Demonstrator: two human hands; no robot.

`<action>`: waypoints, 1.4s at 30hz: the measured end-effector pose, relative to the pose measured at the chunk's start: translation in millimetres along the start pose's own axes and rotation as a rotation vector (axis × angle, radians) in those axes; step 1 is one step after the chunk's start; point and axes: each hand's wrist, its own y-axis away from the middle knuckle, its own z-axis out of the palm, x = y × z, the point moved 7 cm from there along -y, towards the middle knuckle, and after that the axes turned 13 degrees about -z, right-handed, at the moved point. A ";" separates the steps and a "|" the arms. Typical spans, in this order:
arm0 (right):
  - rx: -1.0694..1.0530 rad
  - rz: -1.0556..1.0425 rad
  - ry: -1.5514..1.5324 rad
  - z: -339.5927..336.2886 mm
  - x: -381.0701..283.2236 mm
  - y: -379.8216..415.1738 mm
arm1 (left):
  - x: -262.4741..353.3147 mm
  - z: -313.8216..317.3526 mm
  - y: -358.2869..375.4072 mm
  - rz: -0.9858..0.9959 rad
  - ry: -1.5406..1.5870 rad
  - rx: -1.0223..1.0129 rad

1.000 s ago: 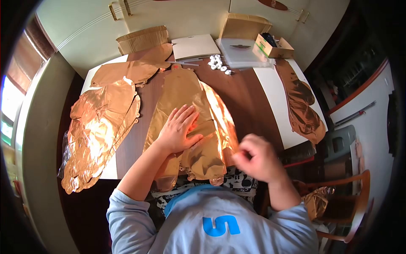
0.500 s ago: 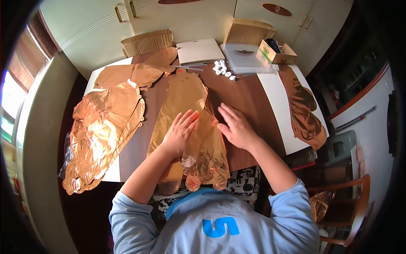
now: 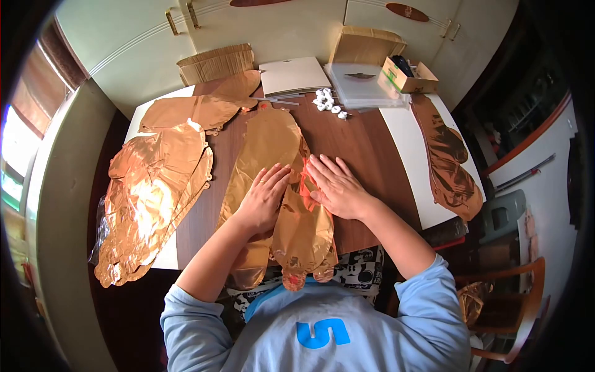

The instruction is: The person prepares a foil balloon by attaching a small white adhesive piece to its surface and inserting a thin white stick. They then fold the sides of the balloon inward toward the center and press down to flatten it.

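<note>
Right now I have both palms flat, fingers spread, on the folded copper foil balloon [image 3: 273,186] in the middle of the frame: left hand [image 3: 261,199] on its left half, right hand [image 3: 338,188] on its right edge. Its long axis runs from my chest toward the upper centre of the table [image 3: 365,142], so both hands are equally near.

blue "5" on light blue shirt [image 3: 322,332]

Left hand [image 3: 263,197] and right hand [image 3: 336,186] pressed flat, side by side, on folded rose-gold foil balloon [image 3: 273,180] atop wooden table [image 3: 362,146]; foil balloon pile [image 3: 152,198] at left.
</note>
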 end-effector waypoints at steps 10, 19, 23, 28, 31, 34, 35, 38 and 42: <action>-0.038 0.016 0.022 -6.0 -6.2 0.0 | 0.5 -42.3 -25.2 -0.074 0.347 0.119; -0.057 -0.028 0.058 0.4 -4.5 -1.5 | 0.9 2.9 -81.7 -0.005 -0.101 0.084; -0.029 -0.073 0.048 3.3 -2.9 -0.8 | -21.1 5.0 -78.5 -0.002 0.047 0.183; -0.016 -0.092 0.052 3.5 -2.8 -1.4 | -22.1 3.0 -79.2 -0.007 0.101 0.172; -0.008 -0.088 0.055 3.4 -2.6 -1.6 | -21.9 2.9 -79.0 0.001 0.102 0.178; -0.013 -0.073 0.058 3.4 -3.4 -2.3 | -23.5 2.3 -78.9 -0.004 0.122 0.166; -0.016 -0.066 0.058 2.7 -3.7 -2.9 | -24.8 2.2 -79.8 -0.008 0.130 0.159; -0.044 -0.050 0.062 1.3 -4.4 -4.1 | -22.4 0.9 -80.4 0.076 0.030 0.219; -0.071 -0.028 0.058 0.9 -5.3 -5.1 | 1.2 -7.5 -79.5 0.127 -0.024 0.194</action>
